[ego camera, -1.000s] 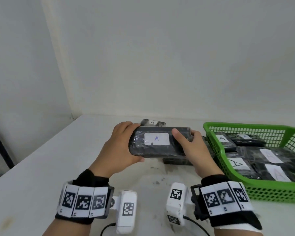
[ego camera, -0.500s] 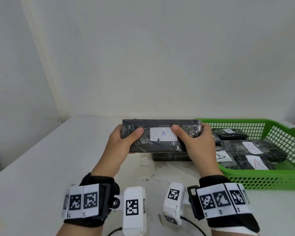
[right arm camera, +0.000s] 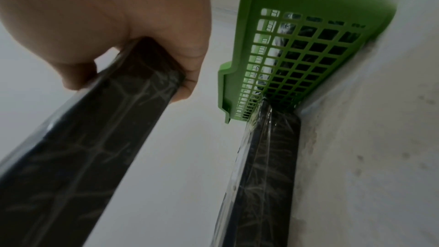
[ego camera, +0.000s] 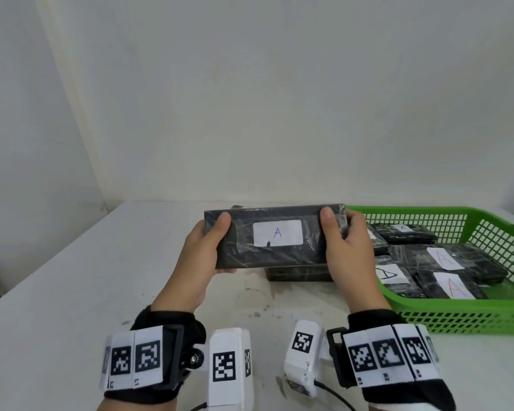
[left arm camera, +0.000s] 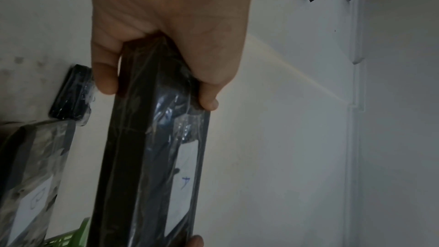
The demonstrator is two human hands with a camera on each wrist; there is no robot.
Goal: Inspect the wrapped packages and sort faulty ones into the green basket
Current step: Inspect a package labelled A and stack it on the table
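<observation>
A black package wrapped in clear film (ego camera: 275, 237), with a white label marked "A", is held up above the table with its label facing me. My left hand (ego camera: 211, 247) grips its left end, thumb on the front (left arm camera: 152, 89). My right hand (ego camera: 343, 241) grips its right end the same way (right arm camera: 133, 74). The green basket (ego camera: 457, 318) stands at the right and holds several wrapped packages with labels. Another wrapped package (ego camera: 297, 274) lies on the table below the held one, against the basket's left wall (right arm camera: 266, 157).
The white table (ego camera: 72, 292) runs left and toward me, with stains near its middle. A white wall (ego camera: 250, 99) stands close behind. In the left wrist view a small black wrapped package (left arm camera: 71, 95) lies farther back on the table.
Both hands have raised the package and turned its label square toward me. My thumbs have slid outward from beside the label to the package's two ends.
</observation>
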